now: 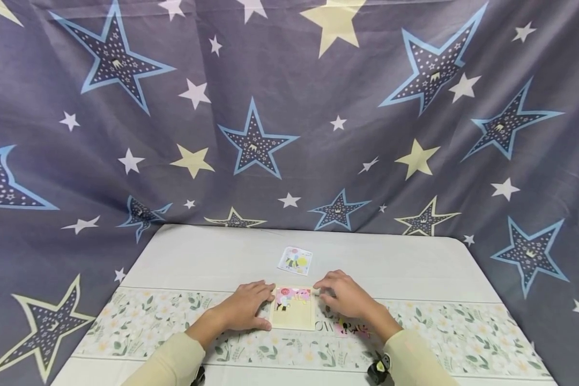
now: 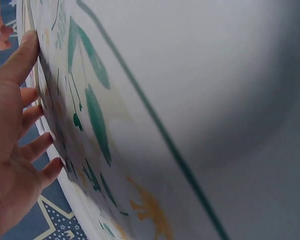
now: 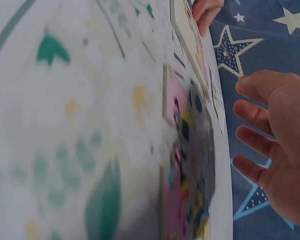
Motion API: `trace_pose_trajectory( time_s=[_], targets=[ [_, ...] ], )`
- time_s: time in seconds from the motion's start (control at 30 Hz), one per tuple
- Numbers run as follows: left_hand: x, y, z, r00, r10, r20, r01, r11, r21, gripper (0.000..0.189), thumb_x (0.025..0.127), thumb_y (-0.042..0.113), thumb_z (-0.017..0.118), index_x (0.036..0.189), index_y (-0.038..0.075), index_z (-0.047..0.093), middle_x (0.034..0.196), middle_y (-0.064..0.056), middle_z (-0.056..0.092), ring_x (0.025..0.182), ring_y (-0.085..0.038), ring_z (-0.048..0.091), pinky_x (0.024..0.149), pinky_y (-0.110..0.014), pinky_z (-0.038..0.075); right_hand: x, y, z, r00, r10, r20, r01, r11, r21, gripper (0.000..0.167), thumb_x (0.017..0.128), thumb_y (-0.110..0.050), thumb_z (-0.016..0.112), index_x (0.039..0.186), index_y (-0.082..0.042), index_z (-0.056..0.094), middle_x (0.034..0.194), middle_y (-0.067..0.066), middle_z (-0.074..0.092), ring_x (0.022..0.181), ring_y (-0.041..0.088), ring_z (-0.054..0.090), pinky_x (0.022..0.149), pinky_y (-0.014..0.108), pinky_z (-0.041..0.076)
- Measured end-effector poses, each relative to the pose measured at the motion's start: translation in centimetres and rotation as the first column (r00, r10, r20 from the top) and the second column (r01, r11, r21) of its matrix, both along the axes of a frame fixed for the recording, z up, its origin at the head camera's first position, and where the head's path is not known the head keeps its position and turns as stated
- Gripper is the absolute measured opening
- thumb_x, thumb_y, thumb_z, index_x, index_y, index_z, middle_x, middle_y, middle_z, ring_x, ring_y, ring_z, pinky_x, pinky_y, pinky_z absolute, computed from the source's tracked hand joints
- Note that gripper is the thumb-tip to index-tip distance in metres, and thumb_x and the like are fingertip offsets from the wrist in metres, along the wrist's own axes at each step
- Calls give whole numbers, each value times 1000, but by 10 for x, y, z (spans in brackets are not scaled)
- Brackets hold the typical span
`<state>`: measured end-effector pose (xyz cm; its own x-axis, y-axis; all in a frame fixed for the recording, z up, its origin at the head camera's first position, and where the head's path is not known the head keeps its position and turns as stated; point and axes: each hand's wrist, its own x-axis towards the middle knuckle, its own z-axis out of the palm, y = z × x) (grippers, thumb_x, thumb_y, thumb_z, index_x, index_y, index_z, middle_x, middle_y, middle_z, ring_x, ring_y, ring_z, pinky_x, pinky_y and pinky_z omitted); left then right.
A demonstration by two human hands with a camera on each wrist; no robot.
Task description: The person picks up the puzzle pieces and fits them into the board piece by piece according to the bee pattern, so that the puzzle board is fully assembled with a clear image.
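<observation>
- Behind the tray (image 1: pixel 293 319): picture card (image 1: pixel 295 261).
- Right of it: loose pieces (image 1: pixel 341 329); right hand (image 1: pixel 343 296), fingers apart.
- Its left edge: left hand (image 1: pixel 247 306), fingers loosely spread, touching.
- Tray between hands: pale wood, far part pink.

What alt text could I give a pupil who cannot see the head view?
A person's left hand is at the left edge of a pale puzzle board with colourful pieces along its far side, the right hand near its far right corner. A picture card lies beyond the board, loose pieces lie to its right, and a starry cloth hangs behind.
</observation>
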<state>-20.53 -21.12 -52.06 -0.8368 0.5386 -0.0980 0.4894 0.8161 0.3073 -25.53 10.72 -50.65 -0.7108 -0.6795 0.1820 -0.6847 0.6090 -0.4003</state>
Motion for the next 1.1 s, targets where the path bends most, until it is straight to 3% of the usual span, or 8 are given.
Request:
trace_pose_trajectory(
  time_s=[0.37, 0.57, 0.77, 1.1],
  targets=[
    [6, 2, -3, 1000, 4, 31, -5, 1000, 16, 72, 85, 62, 72, 139, 16, 59, 162, -5, 42, 152, -35, 34, 123, -60, 28, 8, 44, 0, 999, -37, 11, 37, 999, -2, 24, 97, -14, 68, 119, -12, 75, 106, 1, 71, 109, 23, 63, 94, 48, 54],
    [8, -1, -3, 1000, -4, 22, 3, 999, 35, 71, 84, 60, 73, 137, 14, 59, 161, -8, 43, 151, -38, 36, 121, -63, 30, 8, 66, -3, 997, -35, 72, 32, 999, 41, 26, 97, -16, 68, 122, -14, 73, 107, -3, 70, 112, 24, 61, 92, 48, 53],
    [3, -4, 0, 1000, -10, -22, 11, 1000, 27, 70, 86, 57, 74, 138, 13, 59, 160, -9, 44, 150, -38, 36, 121, -60, 31, 5, 82, -3, 997, -27, 78, 22, 998, 67, 30, 94, -16, 71, 124, -13, 72, 109, -3, 70, 115, 27, 60, 98, 52, 50],
    [-4, 0, 0, 1000, -19, -17, 19, 1000, 13, 70, 86, 59, 73, 138, 14, 59, 162, -8, 42, 151, -37, 35, 122, -60, 30, 9, 99, -4, 997, -13, 82, 5, 995, 101, 34, 89, -11, 73, 122, -15, 74, 109, -4, 70, 117, 32, 59, 101, 59, 47]
  ],
)
